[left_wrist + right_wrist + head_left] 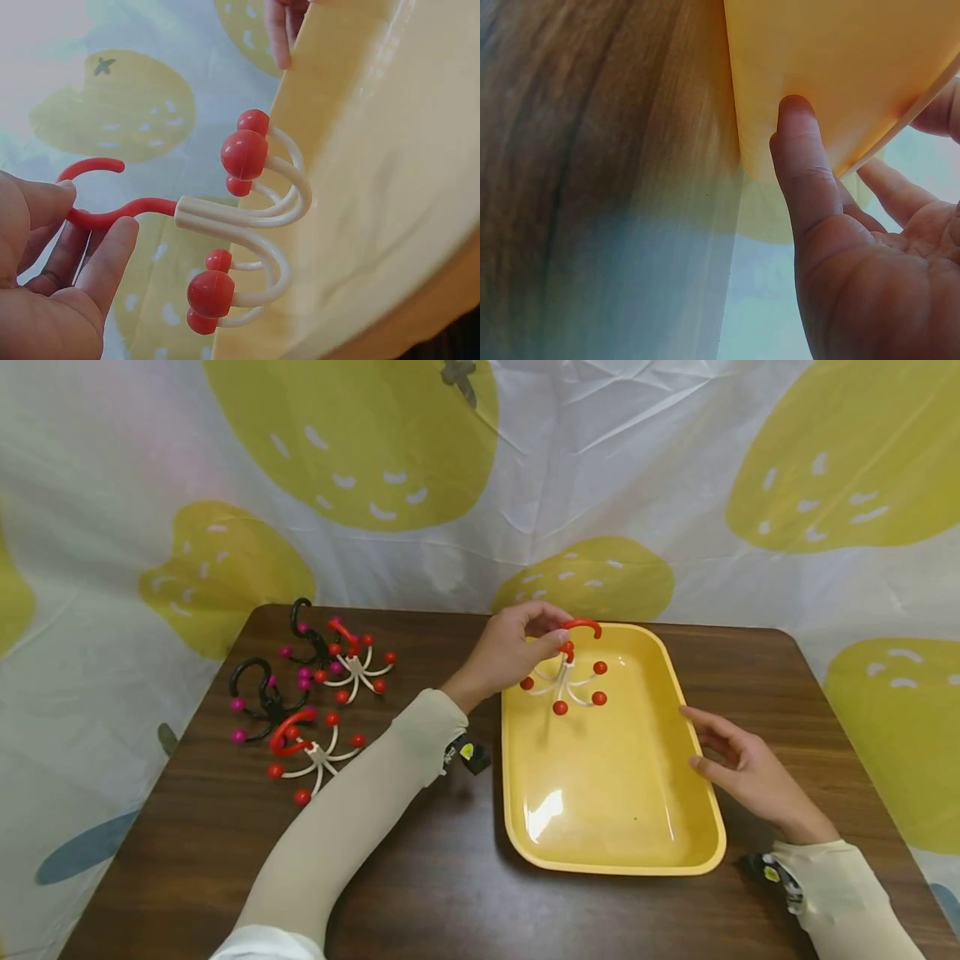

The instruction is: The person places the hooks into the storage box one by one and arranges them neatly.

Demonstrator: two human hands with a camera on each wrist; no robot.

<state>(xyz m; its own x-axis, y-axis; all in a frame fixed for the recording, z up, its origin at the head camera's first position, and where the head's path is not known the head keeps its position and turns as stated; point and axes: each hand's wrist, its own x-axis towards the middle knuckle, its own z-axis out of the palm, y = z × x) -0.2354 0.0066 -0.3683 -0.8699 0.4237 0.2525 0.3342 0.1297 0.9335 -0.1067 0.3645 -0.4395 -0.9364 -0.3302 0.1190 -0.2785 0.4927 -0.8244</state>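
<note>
My left hand pinches the red hook of a multi-prong hanger between thumb and fingers. The hanger hangs over the far left part of a yellow tray, its curved white prongs with red ball tips spread downward. In the left wrist view its red hook and white stem show whole. At the tray's right side is my right hand, fingers loosely extended, fingertips at the rim and outer wall. The right wrist view shows a finger against the tray's yellow outer wall.
To the left on the dark wooden table lie two white hangers with red hooks, one nearer and one farther. Beside them are two black hangers with pink ball tips. A fruit-patterned cloth hangs behind the table.
</note>
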